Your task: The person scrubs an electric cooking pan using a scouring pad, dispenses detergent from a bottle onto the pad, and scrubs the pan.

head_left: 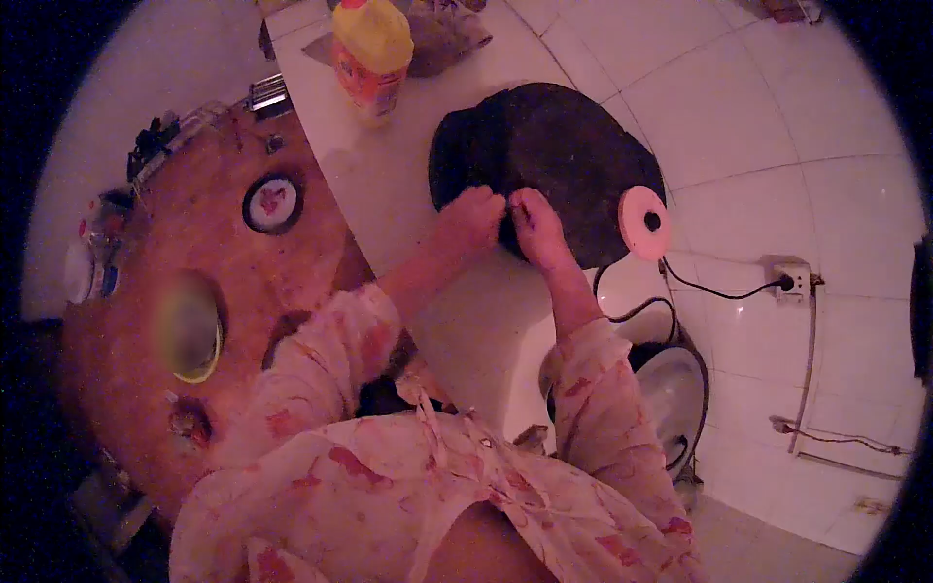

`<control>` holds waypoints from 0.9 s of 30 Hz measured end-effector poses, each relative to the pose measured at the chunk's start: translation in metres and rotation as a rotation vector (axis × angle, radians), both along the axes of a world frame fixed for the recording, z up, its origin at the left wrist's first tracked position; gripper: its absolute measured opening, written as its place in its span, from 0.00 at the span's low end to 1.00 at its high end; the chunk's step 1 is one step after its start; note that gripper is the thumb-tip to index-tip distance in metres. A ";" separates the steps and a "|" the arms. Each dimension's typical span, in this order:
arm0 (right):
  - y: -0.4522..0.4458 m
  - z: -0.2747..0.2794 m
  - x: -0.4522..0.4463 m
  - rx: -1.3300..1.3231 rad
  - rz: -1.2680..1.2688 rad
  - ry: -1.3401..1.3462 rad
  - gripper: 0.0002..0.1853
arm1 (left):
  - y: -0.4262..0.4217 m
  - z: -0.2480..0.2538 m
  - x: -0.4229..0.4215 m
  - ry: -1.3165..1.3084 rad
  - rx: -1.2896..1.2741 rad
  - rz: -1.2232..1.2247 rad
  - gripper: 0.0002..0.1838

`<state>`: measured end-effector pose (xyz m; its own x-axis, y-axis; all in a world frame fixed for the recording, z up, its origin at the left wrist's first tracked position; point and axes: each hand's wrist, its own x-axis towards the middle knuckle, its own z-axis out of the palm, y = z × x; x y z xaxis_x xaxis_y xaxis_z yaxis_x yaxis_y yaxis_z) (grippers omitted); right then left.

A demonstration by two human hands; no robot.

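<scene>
At the near edge of a large, dark, roughly round thing (573, 146) lie both my hands, close beside each other. My left hand (473, 216) is closed, knuckles up, against its left front part. Fingers curled in, my right hand (537, 228) is also closed, just to the right. Whatever is pinched between the fingers is hidden or too small to make out. A pale pink disc (634, 216) with a black centre sits at the dark thing's right edge. The dim light hides whether the dark thing is an appliance or a covering.
A yellow bottle (374, 58) with an orange label stands at the counter's (389, 185) back left. A black cord runs to a wall socket (792, 282) on the right. Metal pan-like items (671, 394) lie right of my right forearm. Left is a reddish surface with a round dish (273, 204).
</scene>
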<state>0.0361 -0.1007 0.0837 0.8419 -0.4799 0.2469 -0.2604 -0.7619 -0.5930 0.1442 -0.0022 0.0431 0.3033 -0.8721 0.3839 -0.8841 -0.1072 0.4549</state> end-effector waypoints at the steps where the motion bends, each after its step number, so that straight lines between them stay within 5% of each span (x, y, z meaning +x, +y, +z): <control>1: 0.000 0.000 0.000 -0.007 -0.022 0.038 0.04 | 0.005 0.002 -0.013 0.099 -0.165 0.068 0.04; 6: 0.005 0.003 -0.002 -0.010 -0.032 0.019 0.04 | -0.001 0.009 -0.029 0.262 -0.408 0.241 0.05; 8: 0.007 0.008 0.000 0.038 -0.042 -0.007 0.05 | -0.009 0.013 -0.040 0.619 -0.488 0.460 0.04; 10: 0.006 0.008 -0.003 0.052 -0.011 0.015 0.04 | -0.015 0.017 -0.047 0.637 -0.505 0.516 0.04; 15: 0.005 0.006 -0.002 -0.020 -0.053 0.032 0.05 | -0.012 0.010 -0.041 0.341 -0.421 0.389 0.05; 21: 0.009 0.014 -0.005 0.011 -0.052 0.055 0.05 | -0.029 0.013 0.010 0.273 -0.476 0.574 0.02; 23: 0.006 0.011 -0.001 0.038 -0.051 0.053 0.06 | -0.016 0.000 -0.004 0.094 -0.302 0.279 0.04; 27: 0.006 0.009 -0.001 0.027 -0.046 0.047 0.06 | -0.003 0.014 -0.014 0.175 -0.312 0.249 0.05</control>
<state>0.0349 -0.0947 0.0925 0.8295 -0.5239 0.1936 -0.3227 -0.7325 -0.5995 0.1301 -0.0054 0.0567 0.5734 -0.6148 0.5415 -0.7555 -0.1413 0.6397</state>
